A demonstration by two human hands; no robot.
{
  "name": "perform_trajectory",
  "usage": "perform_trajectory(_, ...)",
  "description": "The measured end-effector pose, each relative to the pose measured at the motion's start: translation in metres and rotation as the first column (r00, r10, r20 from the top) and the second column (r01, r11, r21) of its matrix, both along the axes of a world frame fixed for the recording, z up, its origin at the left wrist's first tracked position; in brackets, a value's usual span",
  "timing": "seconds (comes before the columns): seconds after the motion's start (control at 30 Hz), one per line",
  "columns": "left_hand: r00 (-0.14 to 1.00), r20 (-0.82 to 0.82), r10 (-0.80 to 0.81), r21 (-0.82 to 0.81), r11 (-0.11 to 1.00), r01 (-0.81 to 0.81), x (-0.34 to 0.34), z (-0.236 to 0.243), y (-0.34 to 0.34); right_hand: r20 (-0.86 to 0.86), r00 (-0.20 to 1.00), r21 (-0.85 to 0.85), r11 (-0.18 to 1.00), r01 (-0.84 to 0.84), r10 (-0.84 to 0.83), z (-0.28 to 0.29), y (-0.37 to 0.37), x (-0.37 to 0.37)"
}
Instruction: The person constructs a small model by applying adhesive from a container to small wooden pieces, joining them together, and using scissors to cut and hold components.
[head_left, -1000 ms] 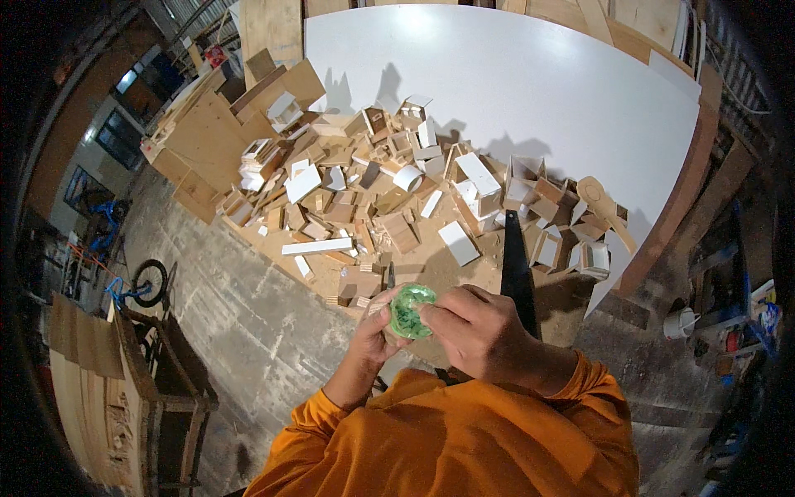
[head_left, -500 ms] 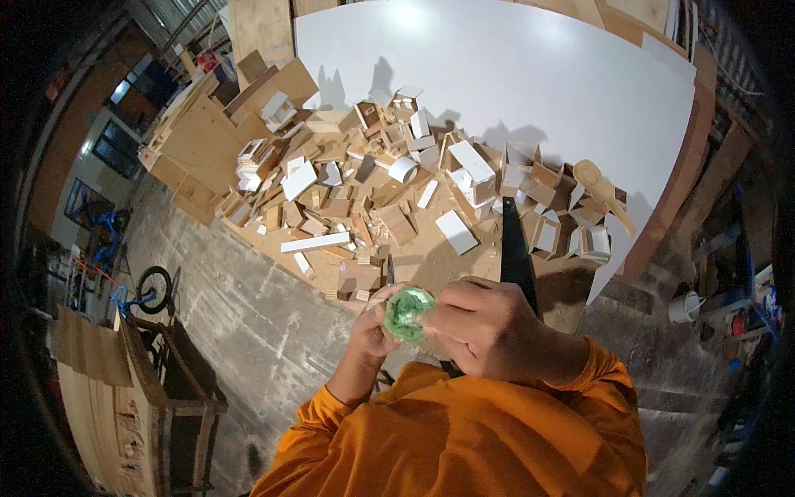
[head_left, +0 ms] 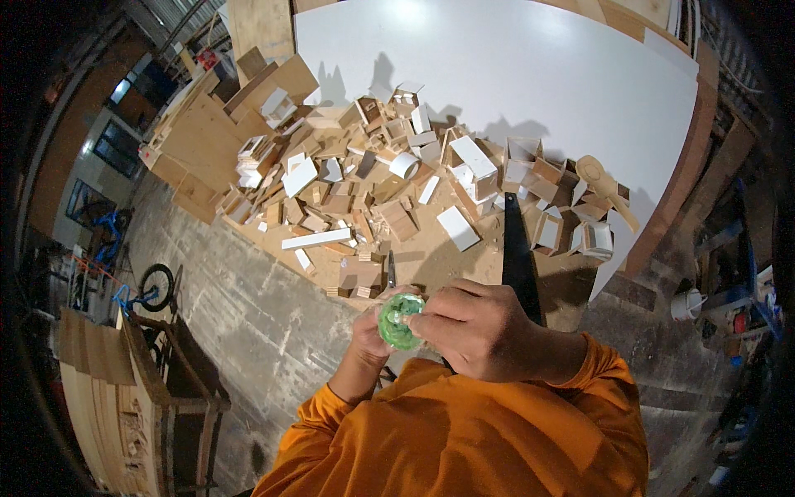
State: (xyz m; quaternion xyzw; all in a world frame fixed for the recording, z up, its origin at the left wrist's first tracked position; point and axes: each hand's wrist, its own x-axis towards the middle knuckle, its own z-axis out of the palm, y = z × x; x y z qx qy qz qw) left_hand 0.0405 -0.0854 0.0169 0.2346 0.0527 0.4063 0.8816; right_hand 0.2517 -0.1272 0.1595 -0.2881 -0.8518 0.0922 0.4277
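Held close in front of my chest is a round green translucent plastic container (head_left: 397,330), its open side facing up. My left hand (head_left: 364,335) is wrapped around it from the left. The fingers of my right hand (head_left: 472,327) are pinched together at the container's right rim, reaching slightly inside; what they grip there is hidden. A small pale spot shows inside the container by the fingertips. Just beyond my left hand stands a thin dark pointed piece (head_left: 391,269) at the edge of the wood pile. A long black blade-like strip (head_left: 517,257) lies beyond my right hand.
A pile of wood offcuts and small boxes (head_left: 356,182) covers the near part of a white-topped table (head_left: 580,91). A wooden spoon-shaped piece (head_left: 603,180) lies at the right. Plywood cabinets (head_left: 199,137) stand left; a wooden bench (head_left: 108,398) and a blue bicycle (head_left: 149,290) are lower left.
The green container has shifted slightly left and down in my left hand. My right fingers have moved a little left with it, staying at the rim.
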Motion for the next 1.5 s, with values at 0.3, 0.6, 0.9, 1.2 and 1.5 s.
perform_trajectory(0.3,0.998,-0.05,0.03,0.098,0.995,-0.025,0.0,0.015,0.004,0.079,0.995,0.065,0.996,-0.067,0.062,-0.003,0.003,0.001)
perform_trajectory(0.6,0.99,-0.135,-0.046,0.125,0.99,0.063,-0.004,0.022,0.015,0.072,0.987,0.048,0.988,-0.148,0.144,-0.003,0.016,0.003)
perform_trajectory(0.9,0.965,-0.262,0.008,0.243,0.968,0.058,-0.005,0.028,0.015,0.155,0.986,-0.028,0.998,-0.053,0.056,0.003,0.004,0.011)
perform_trajectory(1.2,0.94,-0.314,0.131,0.289,0.957,-0.037,-0.006,0.037,0.011,0.275,0.953,0.08,0.991,0.106,-0.124,-0.01,-0.006,0.014)
perform_trajectory(1.5,0.87,-0.455,0.191,0.28,0.958,-0.063,-0.006,0.041,0.006,0.257,0.963,0.073,0.995,0.069,-0.085,-0.038,-0.004,0.002)
